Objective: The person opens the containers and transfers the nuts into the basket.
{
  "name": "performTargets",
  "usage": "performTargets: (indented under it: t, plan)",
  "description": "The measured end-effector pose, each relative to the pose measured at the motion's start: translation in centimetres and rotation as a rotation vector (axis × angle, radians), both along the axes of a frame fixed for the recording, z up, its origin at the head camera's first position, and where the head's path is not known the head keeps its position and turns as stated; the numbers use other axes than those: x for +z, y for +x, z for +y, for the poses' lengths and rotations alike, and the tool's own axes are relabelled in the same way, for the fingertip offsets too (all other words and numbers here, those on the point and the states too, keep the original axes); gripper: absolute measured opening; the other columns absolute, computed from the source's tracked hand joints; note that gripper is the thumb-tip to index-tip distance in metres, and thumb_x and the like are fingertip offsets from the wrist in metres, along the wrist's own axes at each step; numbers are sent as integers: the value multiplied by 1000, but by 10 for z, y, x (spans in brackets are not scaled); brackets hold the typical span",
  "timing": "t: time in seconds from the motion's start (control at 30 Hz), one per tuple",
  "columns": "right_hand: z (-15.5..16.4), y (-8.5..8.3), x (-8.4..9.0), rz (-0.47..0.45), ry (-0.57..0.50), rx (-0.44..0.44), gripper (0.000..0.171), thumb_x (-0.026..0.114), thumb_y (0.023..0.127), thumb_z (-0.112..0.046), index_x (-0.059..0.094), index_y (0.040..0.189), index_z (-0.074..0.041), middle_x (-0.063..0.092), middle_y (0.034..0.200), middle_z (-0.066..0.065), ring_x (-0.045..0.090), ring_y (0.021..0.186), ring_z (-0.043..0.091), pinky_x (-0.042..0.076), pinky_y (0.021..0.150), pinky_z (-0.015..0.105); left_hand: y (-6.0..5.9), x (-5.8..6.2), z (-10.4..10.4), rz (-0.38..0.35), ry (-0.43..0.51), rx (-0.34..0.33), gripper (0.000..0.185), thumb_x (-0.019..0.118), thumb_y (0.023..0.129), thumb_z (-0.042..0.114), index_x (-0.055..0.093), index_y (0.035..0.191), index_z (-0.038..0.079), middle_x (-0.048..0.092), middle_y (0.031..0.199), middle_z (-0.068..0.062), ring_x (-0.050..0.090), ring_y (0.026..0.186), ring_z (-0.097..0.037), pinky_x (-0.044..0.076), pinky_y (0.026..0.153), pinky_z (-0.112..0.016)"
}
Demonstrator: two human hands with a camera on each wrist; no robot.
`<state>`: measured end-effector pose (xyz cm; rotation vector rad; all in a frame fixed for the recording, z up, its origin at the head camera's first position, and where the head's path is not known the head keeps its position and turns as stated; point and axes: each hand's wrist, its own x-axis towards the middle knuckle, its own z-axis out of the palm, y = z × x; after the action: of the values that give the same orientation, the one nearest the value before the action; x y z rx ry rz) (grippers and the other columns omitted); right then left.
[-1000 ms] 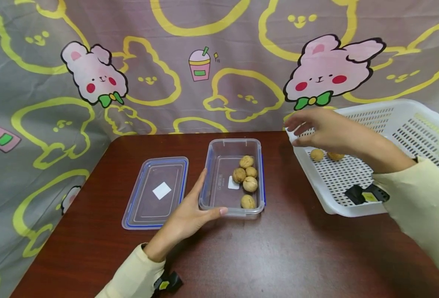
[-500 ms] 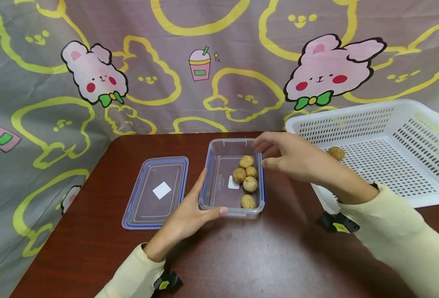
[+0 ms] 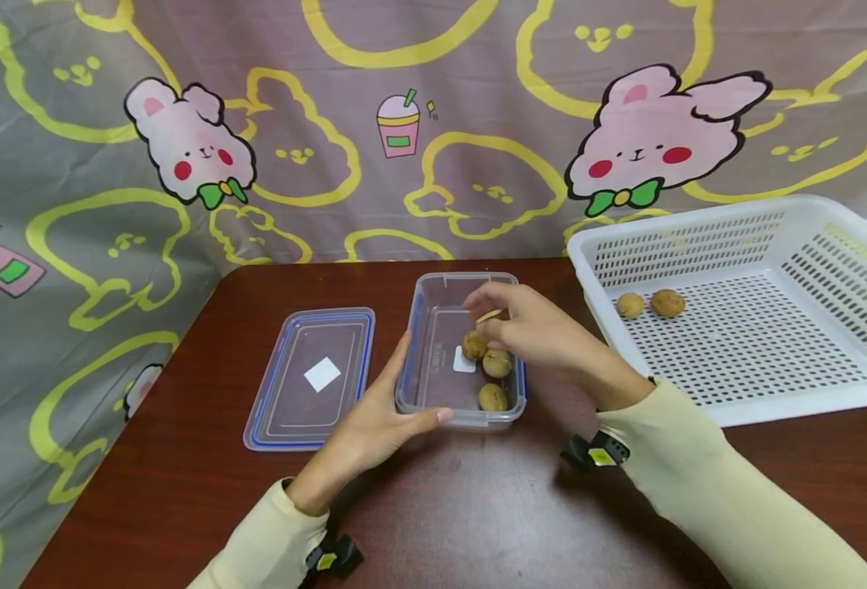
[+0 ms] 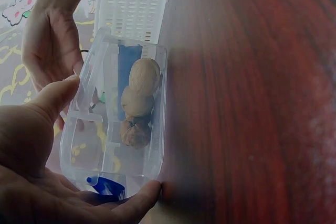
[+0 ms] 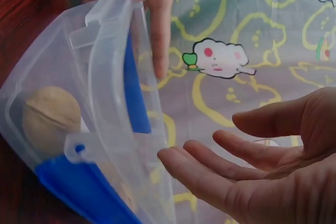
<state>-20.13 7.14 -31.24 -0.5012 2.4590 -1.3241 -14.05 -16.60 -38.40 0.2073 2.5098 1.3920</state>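
L hand [image 3: 370, 425] gripped box [image 3: 478, 420] nr far edge of table [image 3: 463, 507]; R hand [image 3: 536, 327], empty, fingers parted, might've jostled walnuts [image 3: 497, 364] if it dipped too low.

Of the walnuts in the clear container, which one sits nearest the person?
The walnut in the near right corner of the container; the other walnuts visible inside lie farther back.

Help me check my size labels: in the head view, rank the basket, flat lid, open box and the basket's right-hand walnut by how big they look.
1. Basket, clearly largest
2. Box and lid, too close to rank surely
3. Right-hand walnut, clearly smallest
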Motion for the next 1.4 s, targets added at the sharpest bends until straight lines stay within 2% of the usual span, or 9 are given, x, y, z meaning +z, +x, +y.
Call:
performTargets:
  t: [0.17,0.27,0.4,0.63,0.97,1.2,1.33,1.4]
  plan:
    - [-9,-9,-8,-76,-33,-60,38,53,100,-7,61,137,-3,61,143,19,65,109,30,57,88,36,0,1,1,-3,-6,0,119,86,87,39,1,170,32,11,177,1,23,159,-30,26,127,-59]
    - [-12,-15,-13,-92,-40,-83,39,53,100,-6,59,139,0,60,143,22,64,108,30,55,84,31,0,1,1,-6,-5,0,119,86,87,39,1,170,32,11,177,1,23,159,-30,26,127,-59]
    - [-18,-20,-19,-112,-36,-96,41,54,99,-4,57,139,3,59,140,25,63,104,29,53,82,29,0,0,1,-8,-4,4,119,86,87,39,1,170,31,11,177,1,22,159,-30,25,127,-59]
    - [-28,-21,-24,-80,10,-113,42,56,97,-3,57,138,5,61,138,26,59,119,33,50,104,47,-1,-2,0,2,-9,1,117,85,88,39,2,170,30,11,177,-1,22,159,-32,26,126,-60]
    - [-40,-19,-29,-70,60,-80,48,58,95,-3,55,143,1,60,145,22,58,132,35,48,110,51,-2,-2,0,4,-19,-5,116,84,89,40,3,170,29,13,177,-4,26,158,-35,29,125,-61]
    - [-49,-20,-30,-78,69,-79,48,57,94,-1,57,141,-1,63,139,20,60,126,32,51,103,47,-1,-2,-1,6,-27,-2,116,84,89,41,3,170,30,14,176,-5,30,156,-36,30,123,-62]
    - [-53,-20,-34,-94,32,-84,48,55,91,4,58,139,2,65,133,21,60,123,32,50,103,44,-1,-1,-1,2,-20,-2,116,84,89,40,3,170,30,14,176,-6,29,157,-37,30,124,-62]
    - [-54,-20,-38,-108,1,-81,47,53,90,7,58,136,4,64,131,22,60,119,31,52,99,41,-1,-1,-1,0,-18,-2,116,84,89,40,3,170,30,13,177,-6,28,157,-37,29,124,-62]
